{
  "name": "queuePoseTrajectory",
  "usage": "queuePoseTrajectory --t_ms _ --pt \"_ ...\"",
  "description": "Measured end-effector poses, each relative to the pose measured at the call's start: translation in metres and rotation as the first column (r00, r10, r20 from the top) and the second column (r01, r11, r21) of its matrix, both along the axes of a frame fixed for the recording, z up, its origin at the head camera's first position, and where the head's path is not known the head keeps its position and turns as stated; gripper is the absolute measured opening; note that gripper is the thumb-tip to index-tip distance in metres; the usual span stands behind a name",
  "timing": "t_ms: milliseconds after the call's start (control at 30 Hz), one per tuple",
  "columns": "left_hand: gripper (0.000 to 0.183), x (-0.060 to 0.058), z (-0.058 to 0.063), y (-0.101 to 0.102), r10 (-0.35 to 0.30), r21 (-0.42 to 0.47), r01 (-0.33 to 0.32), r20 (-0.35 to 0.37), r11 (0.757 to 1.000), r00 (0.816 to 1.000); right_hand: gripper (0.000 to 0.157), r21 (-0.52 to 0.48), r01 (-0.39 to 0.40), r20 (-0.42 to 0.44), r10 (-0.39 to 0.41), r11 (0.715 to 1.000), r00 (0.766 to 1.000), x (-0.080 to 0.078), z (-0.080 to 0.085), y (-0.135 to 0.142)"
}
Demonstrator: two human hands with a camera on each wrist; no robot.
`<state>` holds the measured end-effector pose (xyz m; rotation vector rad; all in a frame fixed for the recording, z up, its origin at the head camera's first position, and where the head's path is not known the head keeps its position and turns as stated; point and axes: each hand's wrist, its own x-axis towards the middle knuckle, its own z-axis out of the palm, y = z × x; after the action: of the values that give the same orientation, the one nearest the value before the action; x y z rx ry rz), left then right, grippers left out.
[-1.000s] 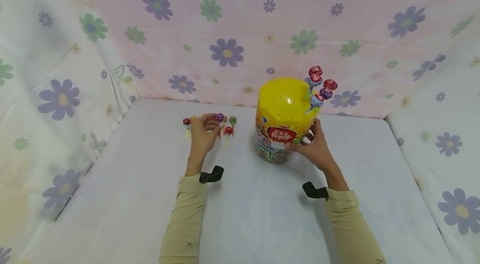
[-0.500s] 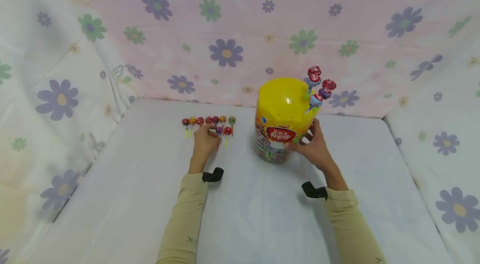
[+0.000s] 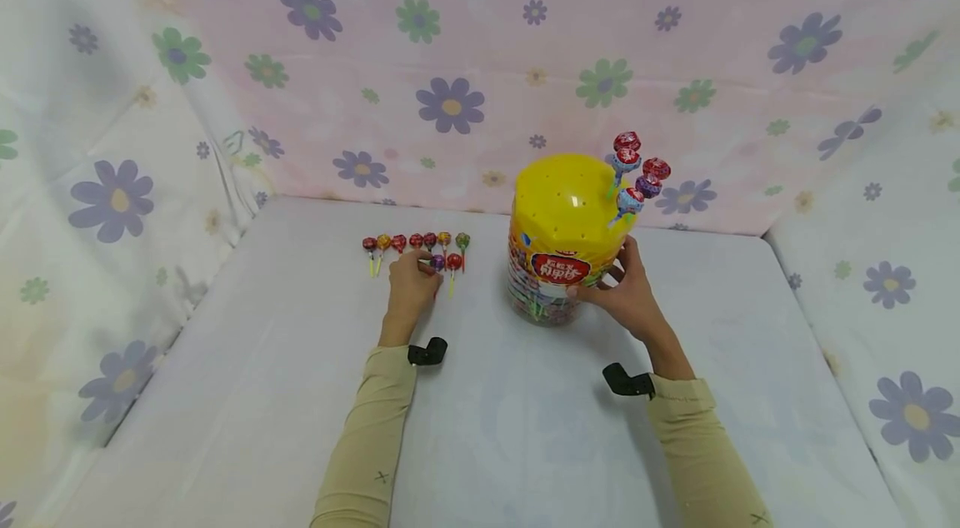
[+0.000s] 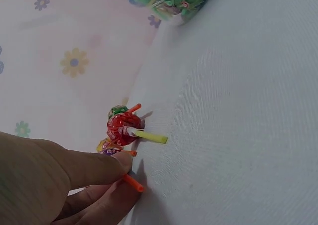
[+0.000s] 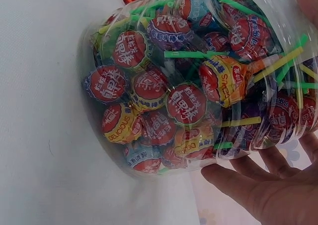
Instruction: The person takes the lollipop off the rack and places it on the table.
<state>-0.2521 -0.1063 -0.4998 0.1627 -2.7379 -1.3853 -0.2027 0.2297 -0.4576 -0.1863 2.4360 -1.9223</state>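
My left hand [image 3: 410, 282] pinches a purple-wrapped lollipop [image 3: 437, 262] in the front row of lollipops on the table. Its orange stick [image 4: 134, 183] pokes out between thumb and fingers in the left wrist view. Just right of it lies a red lollipop [image 3: 454, 261] with a yellow stick. My right hand [image 3: 626, 299] grips the right side of a clear plastic jar [image 5: 164, 101] packed with wrapped lollipops. The jar has a yellow lid [image 3: 562, 203] with small holes. Several lollipops [image 3: 627, 157] stand upright in the lid's right edge.
Behind my left hand runs a row of several lollipops, with a dark red one [image 3: 369, 244] at the left end and a green one [image 3: 462, 240] at the right. A white cloth covers the table [image 3: 510, 428]. Flowered fabric [image 3: 360, 120] hangs at the back and sides.
My left hand has come down toward me with the purple lollipop, from the back row to the front row beside the red one. My right hand stays on the jar.
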Motion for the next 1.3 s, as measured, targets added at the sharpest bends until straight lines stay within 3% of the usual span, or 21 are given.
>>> queuePoseTrajectory --t_ms 200,300,400,533,633,700,867,933,967,1067,1200,1300 --pt "0.039 0.001 0.002 -0.002 -0.005 -0.014 0.005 -0.013 1.000 1.000 0.094 0.007 -0.004 -0.002 0.004 1.000 1.000 0.000 -0.001 0.001" --pt "0.037 0.002 0.007 -0.003 -0.034 -0.007 0.034 -0.066 0.999 0.997 0.094 0.012 -0.008 -0.001 0.008 1.000 1.000 -0.001 -0.001 0.002" --pt "0.035 0.005 0.020 -0.003 -0.088 0.023 0.092 -0.152 0.995 0.984 0.093 0.001 -0.009 0.002 0.009 1.000 1.000 0.000 -0.001 0.002" --pt "0.030 0.011 0.049 0.005 -0.126 0.088 0.155 -0.274 0.984 0.953 0.093 -0.002 -0.010 0.009 0.010 1.000 1.000 0.000 0.000 0.002" --pt "0.025 0.020 0.073 0.019 -0.131 0.158 0.205 -0.384 0.966 0.914 0.094 0.006 -0.013 0.010 0.013 1.000 1.000 0.000 0.000 0.001" --pt "0.022 0.027 0.087 0.032 -0.135 0.233 0.273 -0.478 0.933 0.868 0.094 0.007 -0.013 0.010 0.013 1.000 1.000 0.000 -0.001 0.001" --pt "0.019 0.046 0.113 0.074 -0.165 0.292 0.494 -0.704 0.819 0.690 0.095 0.006 -0.005 0.016 0.005 1.000 1.000 0.001 -0.001 0.001" --pt "0.019 0.053 0.123 0.091 -0.195 0.273 0.557 -0.744 0.784 0.639 0.095 0.013 -0.001 0.016 0.001 1.000 1.000 0.002 -0.001 0.001" --pt "0.020 0.056 0.127 0.099 -0.213 0.266 0.582 -0.752 0.768 0.624 0.095 0.018 0.001 0.015 -0.001 1.000 1.000 0.002 -0.001 0.001" --pt "0.025 0.064 0.138 0.119 -0.265 0.247 0.624 -0.747 0.741 0.610 0.095 0.033 0.009 0.009 -0.009 0.999 1.000 0.002 -0.001 0.001" --pt "0.032 0.069 0.148 0.140 -0.305 0.245 0.641 -0.722 0.727 0.621 0.096 0.039 0.007 -0.008 -0.007 0.999 1.000 0.000 -0.001 0.002" --pt "0.035 0.070 0.152 0.151 -0.321 0.234 0.634 -0.704 0.737 0.634 0.096 0.046 0.005 -0.022 -0.004 0.999 1.000 0.000 -0.001 0.002"
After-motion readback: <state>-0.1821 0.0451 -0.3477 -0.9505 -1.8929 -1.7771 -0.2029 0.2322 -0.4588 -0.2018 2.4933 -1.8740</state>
